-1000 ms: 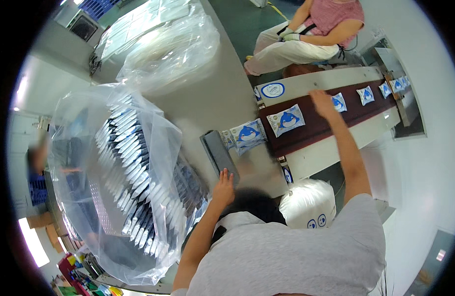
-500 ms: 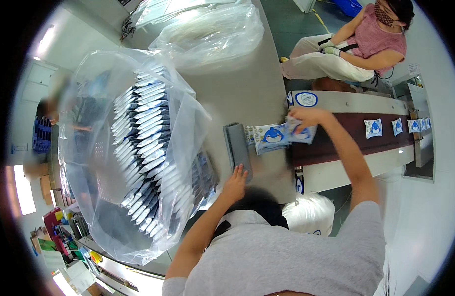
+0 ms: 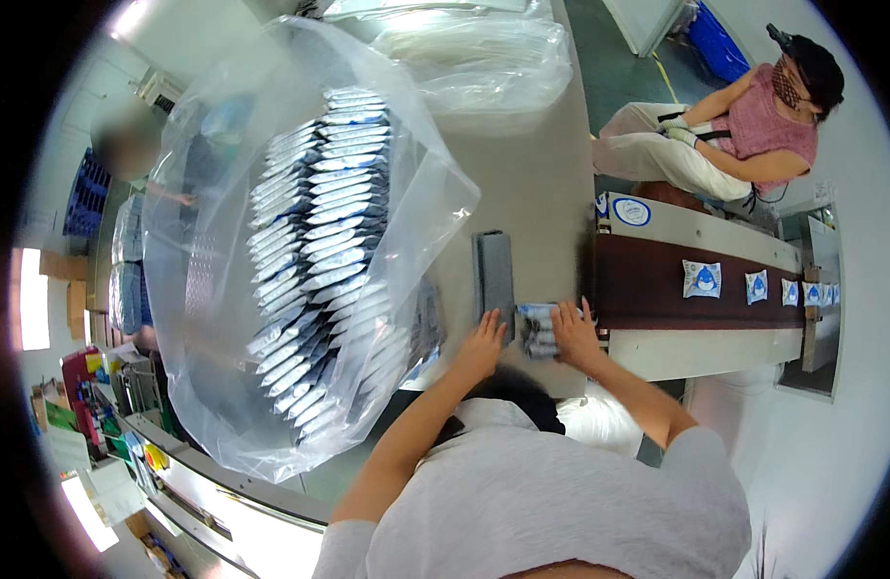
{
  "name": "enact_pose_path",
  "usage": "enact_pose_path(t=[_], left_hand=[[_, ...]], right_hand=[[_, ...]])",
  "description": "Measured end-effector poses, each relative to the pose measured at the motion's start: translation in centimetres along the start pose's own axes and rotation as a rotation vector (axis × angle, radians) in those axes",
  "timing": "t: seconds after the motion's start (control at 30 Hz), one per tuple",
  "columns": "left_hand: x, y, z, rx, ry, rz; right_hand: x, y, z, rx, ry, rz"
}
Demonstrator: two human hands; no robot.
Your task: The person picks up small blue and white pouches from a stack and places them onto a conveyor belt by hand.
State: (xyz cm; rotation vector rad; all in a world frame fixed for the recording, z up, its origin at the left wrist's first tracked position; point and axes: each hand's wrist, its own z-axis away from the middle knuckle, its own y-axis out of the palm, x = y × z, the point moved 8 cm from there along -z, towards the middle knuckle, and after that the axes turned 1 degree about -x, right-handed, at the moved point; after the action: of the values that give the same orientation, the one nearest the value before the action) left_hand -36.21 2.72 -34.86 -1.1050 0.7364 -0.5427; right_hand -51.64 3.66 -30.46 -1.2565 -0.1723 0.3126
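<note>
On the table, my left hand lies at the near end of a grey block, fingers stretched out. My right hand is at a short row of white and blue packets, its fingers against their right side. These packets stand on edge between the block and my right hand; the fingers' far side is hidden. To the left, a large clear plastic bag stands open around two long rows of similar packets.
At the right, a dark red conveyor belt carries several spaced packets. A person in a pink top sits beyond it. Folded clear bags lie at the table's far end. A white sack sits below the table edge.
My right hand has come from the belt end toward me and the block, and the packets there now stand bunched on edge. My left hand stays at the block. The whole view has shifted.
</note>
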Motion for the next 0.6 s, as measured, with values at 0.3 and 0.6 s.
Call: enact_pose_path(t=[0.3, 0.6], left_hand=[[1.3, 0.0, 0.8, -0.106, 0.002, 0.099], [6.2, 0.4, 22.2, 0.077, -0.355, 1.165]], right_hand=[[-2.8, -2.2, 1.5, 0.067, 0.475, -0.766], [5.4, -28.2, -6.9, -0.195, -0.094, -1.327]])
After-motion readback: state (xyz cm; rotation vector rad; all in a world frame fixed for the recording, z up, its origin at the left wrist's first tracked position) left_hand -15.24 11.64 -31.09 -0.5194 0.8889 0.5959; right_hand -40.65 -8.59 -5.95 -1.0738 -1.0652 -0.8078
